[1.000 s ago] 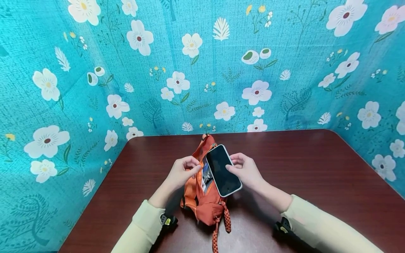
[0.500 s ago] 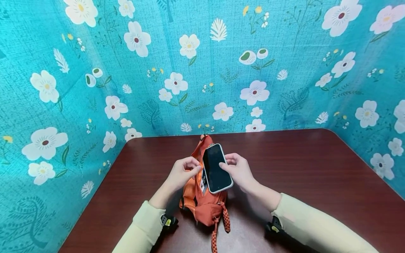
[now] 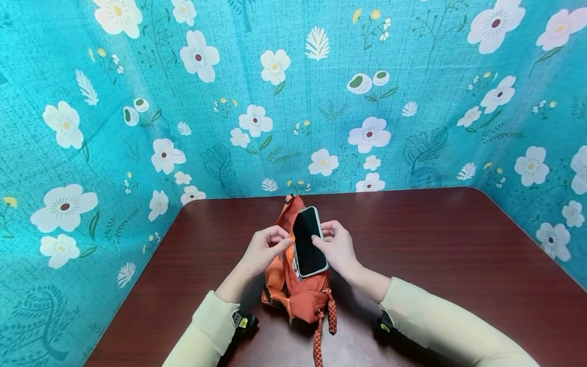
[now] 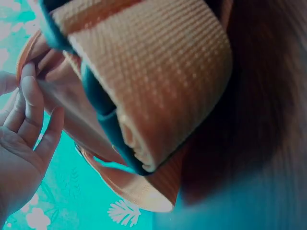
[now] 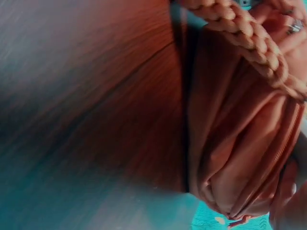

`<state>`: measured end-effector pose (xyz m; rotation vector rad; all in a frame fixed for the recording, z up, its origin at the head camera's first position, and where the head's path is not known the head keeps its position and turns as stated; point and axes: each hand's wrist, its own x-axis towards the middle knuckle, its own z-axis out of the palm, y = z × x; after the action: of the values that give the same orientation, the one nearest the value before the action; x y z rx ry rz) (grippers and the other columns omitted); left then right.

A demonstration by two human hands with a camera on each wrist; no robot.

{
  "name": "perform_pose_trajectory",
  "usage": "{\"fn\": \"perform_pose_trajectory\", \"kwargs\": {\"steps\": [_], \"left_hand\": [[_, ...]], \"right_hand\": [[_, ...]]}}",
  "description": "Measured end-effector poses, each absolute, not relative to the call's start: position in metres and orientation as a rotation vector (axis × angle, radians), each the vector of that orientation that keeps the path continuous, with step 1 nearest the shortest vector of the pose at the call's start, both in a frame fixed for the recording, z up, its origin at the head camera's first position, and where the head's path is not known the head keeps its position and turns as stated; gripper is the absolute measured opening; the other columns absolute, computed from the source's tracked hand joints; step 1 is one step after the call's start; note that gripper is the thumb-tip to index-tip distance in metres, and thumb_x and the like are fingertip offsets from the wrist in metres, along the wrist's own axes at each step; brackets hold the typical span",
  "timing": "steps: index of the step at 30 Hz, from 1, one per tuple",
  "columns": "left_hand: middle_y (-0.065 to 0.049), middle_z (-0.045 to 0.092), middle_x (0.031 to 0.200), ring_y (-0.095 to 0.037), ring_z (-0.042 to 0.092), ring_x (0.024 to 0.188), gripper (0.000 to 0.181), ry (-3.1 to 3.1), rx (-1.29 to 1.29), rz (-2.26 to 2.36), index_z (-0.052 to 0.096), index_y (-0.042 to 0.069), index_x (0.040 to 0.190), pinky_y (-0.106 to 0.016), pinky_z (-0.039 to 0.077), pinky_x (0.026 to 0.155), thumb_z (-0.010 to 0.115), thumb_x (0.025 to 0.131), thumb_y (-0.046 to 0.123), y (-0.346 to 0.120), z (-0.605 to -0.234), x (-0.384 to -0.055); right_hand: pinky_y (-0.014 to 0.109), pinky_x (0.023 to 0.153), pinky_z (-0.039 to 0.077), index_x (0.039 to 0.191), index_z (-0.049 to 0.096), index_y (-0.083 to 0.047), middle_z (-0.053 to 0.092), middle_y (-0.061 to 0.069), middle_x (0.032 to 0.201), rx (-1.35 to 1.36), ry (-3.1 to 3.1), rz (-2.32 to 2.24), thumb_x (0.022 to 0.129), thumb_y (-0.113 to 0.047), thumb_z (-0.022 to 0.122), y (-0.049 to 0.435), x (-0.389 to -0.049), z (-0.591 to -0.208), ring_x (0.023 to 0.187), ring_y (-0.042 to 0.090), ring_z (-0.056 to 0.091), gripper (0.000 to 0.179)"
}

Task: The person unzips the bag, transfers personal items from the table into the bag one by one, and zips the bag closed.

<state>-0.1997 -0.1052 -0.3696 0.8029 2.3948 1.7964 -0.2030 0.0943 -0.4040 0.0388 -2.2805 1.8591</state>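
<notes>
An orange-red fabric waist bag [image 3: 309,298] lies on the table with its zipped top open. My left hand [image 3: 266,250] pinches the left edge of that opening between thumb and fingers; in the left wrist view the left hand [image 4: 24,129] grips the fabric rim beside the wide strap [image 4: 158,76]. With my right hand [image 3: 337,247] I hold a smartphone [image 3: 308,244] by its right edge, thumb on the dark screen. The phone has a pale case and stands tilted over the opening, covering most of it. In the right wrist view the bag's side [image 5: 240,129] fills the right part.
Two braided cords [image 3: 332,311] hang from the bag's near end onto the dark wooden table [image 3: 435,244]. A turquoise floral cloth [image 3: 293,102] rises behind the table and at both sides. Black devices [image 3: 245,322] sit at both wrists.
My right hand has carried the phone left over the bag's opening, turning it more upright and hiding the contents seen earlier. The left hand keeps its grip on the edge.
</notes>
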Motion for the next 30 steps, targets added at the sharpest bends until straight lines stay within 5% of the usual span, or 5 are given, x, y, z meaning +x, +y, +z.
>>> {"fn": "perform_pose_trajectory", "kwargs": {"steps": [4,9,21,30], "left_hand": [[-0.014,0.060,0.064,-0.048,0.053,0.061,0.006,2.384,0.802,1.780,0.061,-0.004,0.094,-0.038,0.048,0.063,0.061,0.094,0.002,-0.101,-0.370,-0.200],[-0.008,0.061,0.065,-0.049,0.053,0.061,0.005,2.413,0.778,1.759,0.061,-0.004,0.094,-0.049,0.049,0.062,0.060,0.094,0.001,-0.097,-0.370,-0.201],[-0.015,0.060,0.065,-0.048,0.054,0.063,0.006,2.417,0.784,1.799,0.062,-0.004,0.095,-0.029,0.045,0.055,0.061,0.094,0.001,-0.096,-0.370,-0.201],[-0.014,0.064,0.071,-0.040,0.057,0.062,0.007,2.394,0.839,1.799,0.062,-0.006,0.095,-0.049,0.050,0.061,0.061,0.093,0.000,-0.094,-0.368,-0.200]], "right_hand": [[0.035,0.070,0.055,0.103,0.058,0.000,0.066,0.012,0.091,0.049,-2.290,1.808,0.084,-0.002,0.072,0.092,-0.204,-0.408,0.077,0.023,0.068,0.024],[0.033,0.067,0.054,0.105,0.057,-0.001,0.065,0.011,0.092,0.097,-2.286,1.784,0.084,-0.004,0.072,0.086,-0.203,-0.410,0.076,0.021,0.067,0.025],[0.031,0.063,0.053,0.098,0.053,-0.006,0.062,0.003,0.080,0.250,-2.389,1.627,0.083,-0.002,0.072,0.084,-0.198,-0.411,0.065,0.014,0.062,0.024],[0.030,0.063,0.050,0.094,0.056,-0.006,0.063,0.000,0.076,0.239,-2.490,1.575,0.081,-0.005,0.075,0.089,-0.207,-0.403,0.064,0.014,0.059,0.023]]}}
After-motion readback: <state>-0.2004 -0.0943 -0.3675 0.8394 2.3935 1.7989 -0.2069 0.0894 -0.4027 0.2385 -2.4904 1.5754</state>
